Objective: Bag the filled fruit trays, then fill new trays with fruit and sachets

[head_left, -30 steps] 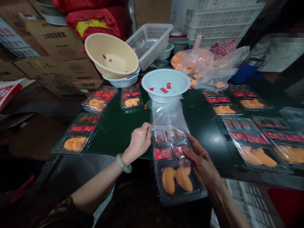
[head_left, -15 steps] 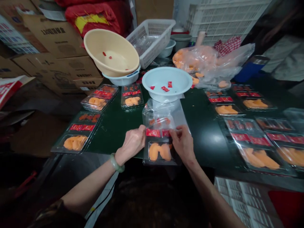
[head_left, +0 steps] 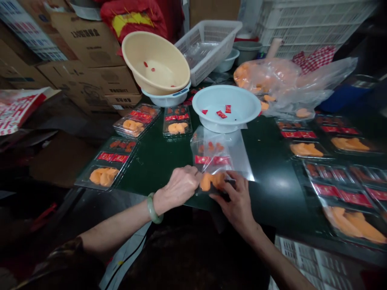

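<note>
In front of me lies a clear plastic tray (head_left: 213, 183) with orange pieces at its near end, two red sachets in the middle and reddish-brown bits at the far end. A transparent plastic bag (head_left: 242, 155) covers much of it. My left hand (head_left: 183, 183), with a pale green bangle at the wrist, is closed in a pinch at the near left edge of bag and tray. My right hand (head_left: 237, 197) grips the near right corner, thumb below and fingers over the film. Which layer each hand pinches is hard to make out.
Filled trays stand at left (head_left: 104, 177) and right (head_left: 347, 201) on the dark green table (head_left: 272, 193). Behind the work sit a light blue basin (head_left: 225, 125) with red sachets, a cream basin (head_left: 154, 60), a white basket (head_left: 208, 60) and a bag of orange pieces (head_left: 272, 76).
Both hands have moved towards me along the tray, from the red sachets to the orange pieces. The film now reaches further over the tray. The camera view has shifted left.
</note>
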{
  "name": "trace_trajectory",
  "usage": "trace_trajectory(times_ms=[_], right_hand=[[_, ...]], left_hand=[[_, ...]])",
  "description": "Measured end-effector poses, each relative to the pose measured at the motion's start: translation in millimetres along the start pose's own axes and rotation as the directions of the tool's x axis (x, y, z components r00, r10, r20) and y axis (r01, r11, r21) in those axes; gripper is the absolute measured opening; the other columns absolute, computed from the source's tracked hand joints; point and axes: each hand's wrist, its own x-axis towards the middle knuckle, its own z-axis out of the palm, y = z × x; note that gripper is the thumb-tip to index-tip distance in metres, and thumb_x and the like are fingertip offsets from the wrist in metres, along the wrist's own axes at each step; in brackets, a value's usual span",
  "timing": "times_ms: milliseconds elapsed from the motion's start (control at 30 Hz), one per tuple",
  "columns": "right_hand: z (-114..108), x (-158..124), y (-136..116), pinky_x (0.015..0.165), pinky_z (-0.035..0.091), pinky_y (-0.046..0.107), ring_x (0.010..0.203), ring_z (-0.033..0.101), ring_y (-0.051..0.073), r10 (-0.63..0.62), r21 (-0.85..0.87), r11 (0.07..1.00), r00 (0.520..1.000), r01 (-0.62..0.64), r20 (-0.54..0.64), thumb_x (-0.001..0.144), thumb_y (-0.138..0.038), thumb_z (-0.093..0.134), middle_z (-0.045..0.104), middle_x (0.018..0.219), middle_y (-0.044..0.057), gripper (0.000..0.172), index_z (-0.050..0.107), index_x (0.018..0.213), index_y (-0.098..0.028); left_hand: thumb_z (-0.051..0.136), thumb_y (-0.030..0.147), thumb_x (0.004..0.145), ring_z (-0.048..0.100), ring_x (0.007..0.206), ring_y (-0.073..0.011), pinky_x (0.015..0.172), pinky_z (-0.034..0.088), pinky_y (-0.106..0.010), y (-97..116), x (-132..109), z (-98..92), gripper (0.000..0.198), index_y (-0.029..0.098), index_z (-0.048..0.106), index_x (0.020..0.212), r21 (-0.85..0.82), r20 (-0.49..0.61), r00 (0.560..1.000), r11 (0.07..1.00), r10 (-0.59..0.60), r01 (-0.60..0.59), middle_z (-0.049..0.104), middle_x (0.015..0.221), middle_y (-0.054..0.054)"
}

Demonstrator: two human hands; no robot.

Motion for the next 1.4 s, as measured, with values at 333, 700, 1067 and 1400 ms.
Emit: trace_trajectory(times_ms=[333, 700, 1067, 1400], right_hand=[[3.7, 42.7, -6.4, 0.073, 0.039, 0.037, 0.097, 0.050, 0.028, -0.192, -0.140, 0.963, 0.951, 0.230, 0.241, 0.073, -0.047, 0.065, 0.060, 0.104, 0.011, 0.035, 0.059, 0.091, -0.017], [20.0, 5.9, -58.8, 0.087, 0.035, 0.045, 0.113, 0.042, 0.033, -0.340, -0.104, 0.927, 0.925, 0.360, 0.167, 0.075, -0.036, 0.065, 0.056, 0.119, 0.010, 0.026, 0.063, 0.097, -0.022], [70.4, 40.9, -126.5, 0.060, 0.041, 0.031, 0.082, 0.052, 0.022, -0.357, -0.097, 0.917, 0.903, 0.388, 0.239, 0.082, -0.016, 0.052, 0.060, 0.082, 0.006, 0.010, 0.060, 0.081, -0.022], [89.0, 64.4, -141.3, 0.056, 0.040, 0.029, 0.076, 0.062, 0.023, -0.235, -0.119, 0.941, 0.867, 0.316, 0.440, 0.085, -0.006, 0.037, 0.067, 0.083, 0.010, 0.026, 0.060, 0.090, -0.016]], left_hand=[[0.039, 0.010, 0.085, 0.046, 0.065, -0.0166, 0.058, 0.037, -0.030, 3.0, -20.9, 7.8, 0.020, 0.015, 0.054, 0.073, -0.042, -0.132, 0.991, 0.999, -0.008, 0.003, 0.054, 0.071, -0.004], [0.045, 0.010, 0.083, 0.046, 0.069, -0.0153, 0.063, 0.040, -0.031, 21.3, -103.8, 5.0, 0.015, 0.015, 0.056, 0.074, -0.240, -0.361, 0.918, 0.968, -0.163, 0.078, 0.053, 0.067, -0.004], [0.047, 0.001, 0.078, 0.042, 0.061, -0.0136, 0.054, 0.037, -0.027, 13.8, -150.2, 8.3, 0.017, 0.016, 0.050, 0.069, -0.247, -0.476, 0.837, 0.955, -0.269, 0.166, 0.050, 0.063, -0.003], [0.040, 0.005, 0.076, 0.046, 0.061, -0.0129, 0.053, 0.039, -0.024, 1.5, -139.3, 27.2, 0.016, 0.018, 0.049, 0.075, -0.296, -0.469, 0.788, 0.912, -0.399, 0.285, 0.051, 0.068, -0.003]])
